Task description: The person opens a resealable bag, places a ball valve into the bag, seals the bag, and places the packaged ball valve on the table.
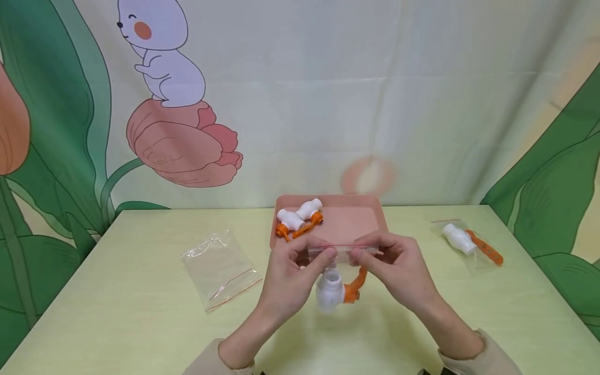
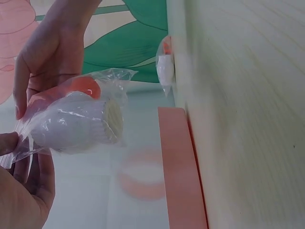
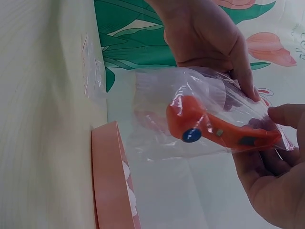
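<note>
Both hands hold up a clear zip bag by its red-lined top edge, above the table. My left hand pinches the left part of that edge between thumb and fingers, and my right hand pinches the right part. Inside hangs a white plastic ball valve with an orange handle. The left wrist view shows the valve's ribbed round end through the film. Whether the seal is fully pressed together cannot be told.
Behind the hands stands a pink tray holding white valves with orange handles. A flat zip bag lies on the left of the table. At the right lies a bagged valve. A printed curtain hangs behind.
</note>
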A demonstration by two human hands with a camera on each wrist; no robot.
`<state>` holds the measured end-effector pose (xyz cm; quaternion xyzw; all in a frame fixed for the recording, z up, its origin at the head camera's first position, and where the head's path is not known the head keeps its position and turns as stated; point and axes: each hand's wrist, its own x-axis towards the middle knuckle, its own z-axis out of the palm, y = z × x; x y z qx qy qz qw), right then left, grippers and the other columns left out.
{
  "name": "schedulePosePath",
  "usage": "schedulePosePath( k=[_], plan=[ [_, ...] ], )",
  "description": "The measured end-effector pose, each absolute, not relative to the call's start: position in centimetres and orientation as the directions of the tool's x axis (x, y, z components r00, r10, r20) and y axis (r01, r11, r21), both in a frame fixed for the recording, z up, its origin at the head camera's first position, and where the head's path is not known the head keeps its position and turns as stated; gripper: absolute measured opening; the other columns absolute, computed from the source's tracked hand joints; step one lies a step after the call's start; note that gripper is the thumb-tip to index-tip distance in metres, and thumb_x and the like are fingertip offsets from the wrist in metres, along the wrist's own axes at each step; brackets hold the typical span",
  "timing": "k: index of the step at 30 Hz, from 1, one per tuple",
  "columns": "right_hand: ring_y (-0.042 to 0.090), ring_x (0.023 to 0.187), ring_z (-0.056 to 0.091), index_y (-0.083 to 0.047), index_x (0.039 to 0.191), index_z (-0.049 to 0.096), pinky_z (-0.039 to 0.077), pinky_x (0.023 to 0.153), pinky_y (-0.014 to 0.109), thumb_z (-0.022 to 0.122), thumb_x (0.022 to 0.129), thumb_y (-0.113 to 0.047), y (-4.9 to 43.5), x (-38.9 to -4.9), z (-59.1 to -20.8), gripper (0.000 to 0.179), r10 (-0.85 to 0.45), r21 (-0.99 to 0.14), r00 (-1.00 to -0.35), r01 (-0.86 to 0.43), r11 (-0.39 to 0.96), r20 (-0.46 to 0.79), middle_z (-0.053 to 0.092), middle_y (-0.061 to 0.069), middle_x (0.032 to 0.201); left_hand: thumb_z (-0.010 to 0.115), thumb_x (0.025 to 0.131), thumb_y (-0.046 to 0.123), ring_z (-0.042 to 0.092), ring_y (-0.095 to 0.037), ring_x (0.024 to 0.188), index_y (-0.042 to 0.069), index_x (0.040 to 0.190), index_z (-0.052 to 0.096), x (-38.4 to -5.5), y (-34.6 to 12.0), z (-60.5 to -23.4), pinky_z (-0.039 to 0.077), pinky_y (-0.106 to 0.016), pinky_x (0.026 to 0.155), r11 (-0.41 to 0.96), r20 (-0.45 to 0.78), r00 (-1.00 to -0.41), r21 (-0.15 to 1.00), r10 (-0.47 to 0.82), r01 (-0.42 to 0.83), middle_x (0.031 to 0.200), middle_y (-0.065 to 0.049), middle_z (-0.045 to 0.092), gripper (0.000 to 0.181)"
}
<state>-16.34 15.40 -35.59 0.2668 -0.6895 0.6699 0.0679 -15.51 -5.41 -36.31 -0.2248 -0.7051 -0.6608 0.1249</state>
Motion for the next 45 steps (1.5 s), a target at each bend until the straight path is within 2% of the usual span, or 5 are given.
schedulePosePath(
  k=[7, 12, 26, 38, 45],
  plan=[
    [0.018, 0.074, 0.070, 0.004, 0.101, 0.075, 0.058, 0.064, 0.029, 0.073, 0.093, 0.002, 15.3, -16.4, -35.7, 0.008, -0.314, -0.887, -0.841, -0.463, -0.002, 0.440, 0.075, 0.016, 0.095, 0.075, 0.094, 0.006, 0.069, -0.021, 0.077, 0.003, 0.100, 0.076, -15.3, -5.2, -36.6, 0.058, -0.031, 0.070, 0.065, 0.528, -0.831, 0.836, 0.178, 0.545, 0.087, -0.007, 0.074, 0.007],
    [0.020, 0.071, 0.070, -0.002, 0.100, 0.076, 0.057, 0.065, 0.029, 0.073, 0.094, 0.000, 15.3, -16.3, -35.8, 0.007, -0.315, -0.866, -0.832, -0.497, 0.057, 0.457, 0.074, 0.018, 0.095, 0.074, 0.095, 0.005, 0.071, -0.016, 0.081, 0.003, 0.100, 0.074, -15.4, -5.1, -36.6, 0.058, -0.034, 0.073, 0.090, 0.518, -0.832, 0.836, 0.201, 0.542, 0.090, -0.001, 0.073, 0.005],
    [0.020, 0.076, 0.069, -0.012, 0.097, 0.076, 0.056, 0.065, 0.031, 0.074, 0.093, 0.000, 14.8, -15.9, -35.8, 0.012, -0.306, -0.780, -0.782, -0.605, 0.161, 0.544, 0.075, 0.002, 0.090, 0.077, 0.094, 0.009, 0.073, -0.015, 0.083, 0.006, 0.102, 0.076, -15.5, -5.4, -36.5, 0.058, -0.030, 0.072, 0.085, 0.520, -0.814, 0.827, 0.259, 0.556, 0.095, -0.001, 0.077, 0.009],
    [0.017, 0.079, 0.067, -0.012, 0.095, 0.076, 0.061, 0.071, 0.033, 0.077, 0.091, -0.001, 15.7, -15.8, -34.9, 0.012, -0.345, -0.686, -0.724, -0.684, 0.247, 0.597, 0.067, -0.003, 0.095, 0.078, 0.091, 0.004, 0.059, -0.008, 0.066, 0.008, 0.096, 0.077, -15.7, -6.2, -35.6, 0.053, -0.027, 0.059, 0.228, 0.622, -0.728, 0.694, 0.287, 0.683, 0.084, 0.007, 0.072, 0.006],
    [0.011, 0.070, 0.063, -0.014, 0.091, 0.079, 0.056, 0.062, 0.024, 0.084, 0.084, 0.001, 16.2, -15.9, -34.7, 0.018, -0.334, -0.606, -0.701, -0.713, 0.354, 0.630, 0.061, -0.008, 0.082, 0.078, 0.092, 0.006, 0.060, -0.006, 0.068, 0.006, 0.092, 0.077, -16.1, -7.1, -35.2, 0.054, -0.024, 0.062, 0.308, 0.620, -0.702, 0.632, 0.350, 0.711, 0.083, 0.005, 0.073, 0.001]
  ],
)
